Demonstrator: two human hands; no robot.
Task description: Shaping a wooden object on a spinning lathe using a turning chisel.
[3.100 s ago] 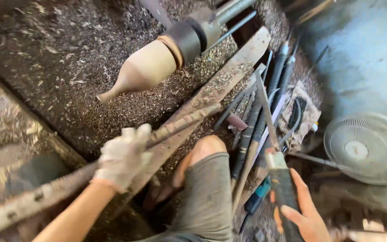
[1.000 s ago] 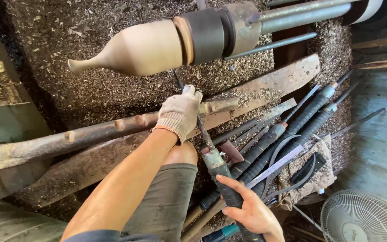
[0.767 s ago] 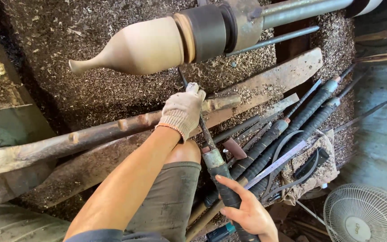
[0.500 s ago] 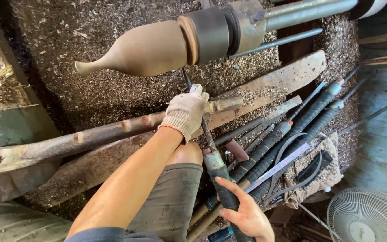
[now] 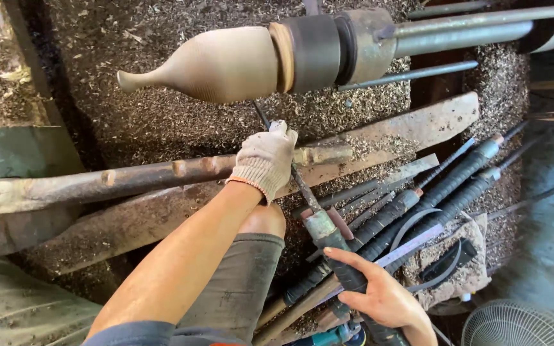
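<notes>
A bottle-shaped wooden workpiece (image 5: 216,65) is mounted in a dark lathe chuck (image 5: 318,45) at the top. My left hand (image 5: 265,160), in a white knit glove, presses a long turning chisel (image 5: 290,168) down onto the rusty metal tool-rest bar (image 5: 136,178). The chisel's tip reaches under the workpiece. My bare right hand (image 5: 379,296) grips the chisel's dark wrapped handle (image 5: 335,253) lower down. My bent knee (image 5: 263,219) shows between the arms.
Wood shavings (image 5: 155,128) cover the ground under the lathe. Several spare long-handled chisels (image 5: 444,192) lie at the right beside a wooden plank (image 5: 411,128). A white fan (image 5: 520,327) stands at the bottom right. Lathe shafts (image 5: 469,29) run right.
Three seconds ago my right hand was lifting the chisel while the left held the rest bar. Now both hands hold the chisel against the bar, its tip under the workpiece.
</notes>
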